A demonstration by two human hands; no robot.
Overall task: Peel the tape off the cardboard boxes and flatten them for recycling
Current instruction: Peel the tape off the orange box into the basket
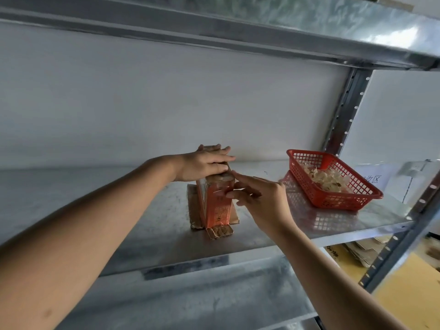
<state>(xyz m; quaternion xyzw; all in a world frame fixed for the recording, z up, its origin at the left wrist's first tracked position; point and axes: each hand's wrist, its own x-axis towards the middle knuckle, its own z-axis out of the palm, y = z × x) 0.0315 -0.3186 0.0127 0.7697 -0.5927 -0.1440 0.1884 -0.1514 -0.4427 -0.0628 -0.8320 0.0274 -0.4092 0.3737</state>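
A small orange printed cardboard box (215, 206) stands upright on the metal shelf (142, 210), its bottom flaps (220, 232) splayed open toward me. My left hand (203, 163) lies flat on the box's top, fingers straight, pressing down. My right hand (257, 198) is at the box's right front edge; thumb and forefinger pinch at something on the upper part of the face, likely a strip of clear tape, though the tape itself is hard to make out.
A red plastic mesh basket (345, 198) with crumpled tape scraps sits to the right on the shelf. A paper label (373, 179) lies behind it. Another metal shelf (238, 27) hangs overhead. Flattened cardboard (366, 251) lies below at right.
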